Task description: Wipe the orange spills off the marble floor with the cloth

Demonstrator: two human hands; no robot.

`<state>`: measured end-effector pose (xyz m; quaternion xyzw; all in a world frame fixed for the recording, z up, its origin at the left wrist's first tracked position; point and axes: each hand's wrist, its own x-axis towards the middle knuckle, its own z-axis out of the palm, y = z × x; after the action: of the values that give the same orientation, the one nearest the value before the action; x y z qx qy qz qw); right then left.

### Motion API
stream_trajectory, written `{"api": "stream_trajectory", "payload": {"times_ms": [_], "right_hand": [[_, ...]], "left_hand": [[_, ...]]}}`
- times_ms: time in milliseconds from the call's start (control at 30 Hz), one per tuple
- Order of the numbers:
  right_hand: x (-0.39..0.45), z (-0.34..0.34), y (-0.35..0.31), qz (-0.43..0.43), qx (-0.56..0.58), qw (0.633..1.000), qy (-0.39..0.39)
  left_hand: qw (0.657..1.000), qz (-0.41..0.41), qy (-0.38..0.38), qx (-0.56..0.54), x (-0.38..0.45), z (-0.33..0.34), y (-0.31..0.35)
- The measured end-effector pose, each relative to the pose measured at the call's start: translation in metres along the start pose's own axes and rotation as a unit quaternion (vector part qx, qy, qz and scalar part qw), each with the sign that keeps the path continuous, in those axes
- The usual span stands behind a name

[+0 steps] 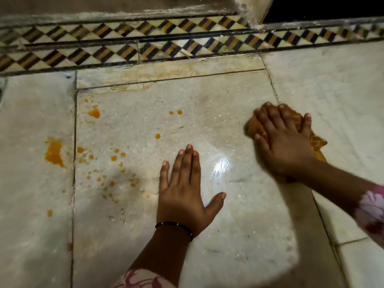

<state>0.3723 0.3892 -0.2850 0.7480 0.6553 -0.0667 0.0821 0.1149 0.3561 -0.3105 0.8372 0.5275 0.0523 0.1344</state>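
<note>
My right hand [284,140] presses flat on an orange-stained cloth [316,143] at the right of the big marble floor slab [239,235]; most of the cloth is hidden under the palm. My left hand [182,194] lies flat on the slab, fingers apart, holding nothing, a black bracelet at its wrist. Orange spills lie to the left: a large blot [54,151] on the neighbouring slab, a smaller blot [94,113] further back, and several scattered drops [108,175] between them and my left hand. A wet shine [221,166] sits between my hands.
A patterned black, orange and white tile border [145,44] runs across the back, with a raised step behind it. A dark opening [324,7] is at the top right. More marble slabs [336,84] extend to the right and left.
</note>
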Motion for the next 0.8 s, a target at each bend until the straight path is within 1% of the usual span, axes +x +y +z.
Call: {"api": "stream_trajectory", "payload": {"times_ms": [100,167,233,300,400,500,567,600,667,733,800], "right_hand": [[0.058,-0.012,-0.008,0.079,-0.011,0.997,0.019],[0.097,-0.018,-0.03,0.141,0.02,0.989,0.025],[0.121,-0.022,-0.058,0.167,0.06,0.984,0.024],[0.128,-0.021,-0.09,0.134,0.069,0.988,0.043],[0.093,-0.011,-0.117,0.003,0.073,0.996,0.061],[0.011,0.005,-0.098,-0.108,0.061,0.991,0.049],[-0.036,0.013,-0.064,-0.129,0.049,0.99,0.036],[-0.047,0.014,-0.044,-0.119,0.048,0.991,0.025],[-0.038,0.009,-0.009,-0.066,0.049,0.997,0.015],[0.001,0.0,0.005,-0.001,0.048,0.999,0.019],[0.053,-0.009,0.001,0.052,0.055,0.997,0.029]], "left_hand": [[1.0,-0.003,0.0,0.003,0.001,0.0,0.001],[1.0,-0.005,0.0,0.007,0.0,-0.001,0.002],[1.0,-0.004,-0.001,0.012,0.0,-0.001,0.003],[1.0,-0.007,-0.005,0.017,-0.001,-0.001,0.003],[1.0,-0.014,-0.004,0.022,-0.001,-0.001,0.006],[1.0,-0.023,-0.006,0.02,-0.002,-0.001,0.007],[0.999,-0.022,-0.014,0.027,-0.001,-0.003,0.007],[0.999,-0.021,-0.02,0.031,0.0,-0.004,0.006],[0.999,-0.018,-0.033,0.028,0.002,-0.005,0.004],[0.999,-0.02,-0.034,0.023,0.003,-0.005,0.003],[0.999,-0.024,-0.032,0.023,0.002,-0.004,0.002]]}}
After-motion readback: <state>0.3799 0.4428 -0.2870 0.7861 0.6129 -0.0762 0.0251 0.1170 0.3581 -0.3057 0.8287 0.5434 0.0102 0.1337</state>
